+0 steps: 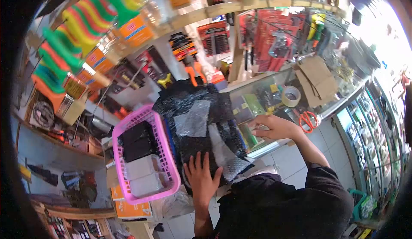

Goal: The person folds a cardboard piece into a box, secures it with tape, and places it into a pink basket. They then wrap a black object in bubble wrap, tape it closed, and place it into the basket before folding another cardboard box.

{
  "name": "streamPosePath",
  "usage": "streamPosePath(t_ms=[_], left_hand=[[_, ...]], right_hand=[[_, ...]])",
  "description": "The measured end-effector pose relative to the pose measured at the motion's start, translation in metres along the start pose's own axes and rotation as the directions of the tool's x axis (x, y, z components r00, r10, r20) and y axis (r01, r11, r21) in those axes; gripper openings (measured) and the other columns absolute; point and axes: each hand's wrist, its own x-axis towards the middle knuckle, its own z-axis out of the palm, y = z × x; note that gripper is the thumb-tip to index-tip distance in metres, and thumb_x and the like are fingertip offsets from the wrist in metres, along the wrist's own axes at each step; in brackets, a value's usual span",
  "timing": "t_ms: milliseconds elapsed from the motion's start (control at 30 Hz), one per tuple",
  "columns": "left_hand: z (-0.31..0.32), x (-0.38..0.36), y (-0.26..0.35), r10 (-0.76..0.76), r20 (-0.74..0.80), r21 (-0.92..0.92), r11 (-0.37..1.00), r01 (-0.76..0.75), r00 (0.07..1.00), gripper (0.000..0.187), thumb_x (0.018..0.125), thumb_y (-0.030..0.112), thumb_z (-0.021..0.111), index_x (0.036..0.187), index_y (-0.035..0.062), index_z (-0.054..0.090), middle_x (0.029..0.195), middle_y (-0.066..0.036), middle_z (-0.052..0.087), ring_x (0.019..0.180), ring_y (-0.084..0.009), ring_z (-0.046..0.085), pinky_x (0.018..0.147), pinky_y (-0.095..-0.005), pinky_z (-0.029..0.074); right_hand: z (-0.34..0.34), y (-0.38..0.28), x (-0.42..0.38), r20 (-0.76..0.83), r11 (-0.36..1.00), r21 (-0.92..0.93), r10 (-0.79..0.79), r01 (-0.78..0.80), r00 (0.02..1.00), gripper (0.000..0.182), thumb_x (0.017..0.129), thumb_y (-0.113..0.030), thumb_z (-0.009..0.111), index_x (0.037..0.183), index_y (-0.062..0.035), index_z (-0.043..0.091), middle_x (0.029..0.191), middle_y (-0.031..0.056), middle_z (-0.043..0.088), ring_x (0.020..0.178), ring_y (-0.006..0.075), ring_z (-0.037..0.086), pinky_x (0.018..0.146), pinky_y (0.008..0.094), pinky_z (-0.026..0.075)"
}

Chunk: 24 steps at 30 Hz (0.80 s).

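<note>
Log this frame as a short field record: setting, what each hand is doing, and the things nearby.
setting: shop counter with a glass display case, tools hung on the wall behind
left hand: flat on a black bubble-wrapped parcel, fingers spread
right hand: on the glass top at the parcel's edge; whether it holds anything cannot be told
beside parcel: pink basket holding black and white boxes
on counter: tape roll, red-handled scissors, cardboard pieces
</note>
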Motion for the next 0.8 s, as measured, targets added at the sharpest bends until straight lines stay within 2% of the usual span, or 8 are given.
streamPosePath(t_ms=[100,133,267,367,433,500,600,800], left_hand=[[-0.003,0.002,0.000,-0.001,0.021,-0.067,0.998,0.003,1.000,0.072,0.099,0.052,0.066,0.153,0.0069,0.052,0.157,-0.022,0.050,0.147,-0.0481,0.041,0.123,-0.0680,0.023],[-0.005,0.002,0.002,0.013,0.021,-0.071,0.997,-0.011,1.000,0.074,0.099,0.054,0.065,0.154,0.0063,0.050,0.158,-0.022,0.048,0.147,-0.0487,0.040,0.123,-0.0678,0.023],[-0.006,-0.003,0.001,-0.001,-0.001,-0.069,0.998,0.001,1.000,0.077,0.100,0.058,0.062,0.156,0.0069,0.048,0.161,-0.022,0.045,0.153,-0.0488,0.033,0.125,-0.0687,0.015],[-0.017,0.000,0.017,-0.082,-0.126,-0.049,0.996,0.077,0.989,0.077,0.102,0.060,0.056,0.158,0.0090,0.047,0.167,-0.019,0.038,0.157,-0.0468,0.025,0.126,-0.0695,0.011],[-0.024,0.001,0.038,-0.186,-0.148,-0.018,0.982,0.185,0.971,0.075,0.103,0.059,0.056,0.159,0.0093,0.046,0.169,-0.018,0.034,0.159,-0.0453,0.022,0.127,-0.0675,0.011],[-0.022,0.003,0.064,-0.173,-0.238,-0.035,0.985,0.169,0.956,0.066,0.104,0.050,0.060,0.156,0.0101,0.050,0.169,-0.017,0.035,0.160,-0.0436,0.022,0.128,-0.0649,0.012],[-0.007,0.009,0.120,-0.109,-0.284,-0.109,0.991,0.081,0.953,0.060,0.103,0.044,0.063,0.151,0.0093,0.054,0.166,-0.017,0.039,0.159,-0.0433,0.023,0.128,-0.0652,0.013],[0.025,0.017,0.230,0.037,-0.190,-0.175,0.982,-0.071,0.981,0.053,0.096,0.030,0.073,0.142,0.0058,0.062,0.163,-0.018,0.043,0.155,-0.0424,0.032,0.126,-0.0604,0.022]], right_hand=[[-0.010,0.032,-0.043,-0.128,0.998,0.070,0.014,-0.005,0.992,0.041,0.104,-0.035,0.067,0.126,-0.0004,0.069,0.116,0.0193,0.073,0.108,0.0348,0.072,0.093,0.0430,0.055],[-0.021,0.030,-0.061,-0.133,0.991,0.094,0.104,-0.091,0.986,0.042,0.103,-0.032,0.070,0.133,-0.0019,0.068,0.122,0.0159,0.072,0.117,0.0301,0.069,0.099,0.0415,0.053],[-0.056,0.091,-0.128,-0.304,0.974,0.006,0.217,-0.226,0.928,0.036,0.102,-0.028,0.071,0.127,-0.0012,0.071,0.110,0.0145,0.076,0.103,0.0260,0.072,0.091,0.0382,0.056],[-0.093,0.172,-0.181,-0.651,0.893,0.257,0.442,-0.368,0.617,0.038,0.101,-0.035,0.071,0.121,-0.0026,0.074,0.099,0.0157,0.076,0.091,0.0248,0.073,0.081,0.0386,0.057],[-0.115,0.228,-0.207,-0.843,0.861,0.359,0.464,-0.360,0.270,0.043,0.099,-0.038,0.073,0.119,0.0001,0.074,0.095,0.0120,0.076,0.084,0.0192,0.069,0.076,0.0361,0.055],[-0.131,0.277,-0.221,-0.873,0.833,0.474,0.486,-0.286,-0.033,0.050,0.097,-0.043,0.076,0.114,0.0037,0.073,0.088,0.0115,0.074,0.079,0.0162,0.068,0.074,0.0342,0.054],[-0.128,0.294,-0.214,-0.807,0.795,0.585,0.590,-0.159,-0.019,0.045,0.098,-0.045,0.077,0.107,-0.0011,0.074,0.086,0.0029,0.067,0.075,0.0085,0.056,0.065,0.0254,0.045],[-0.125,0.303,-0.189,-0.784,0.779,0.596,0.617,-0.195,0.070,0.049,0.090,-0.047,0.083,0.089,0.0017,0.077,0.068,0.0017,0.062,0.064,0.0115,0.056,0.059,0.0315,0.045]])
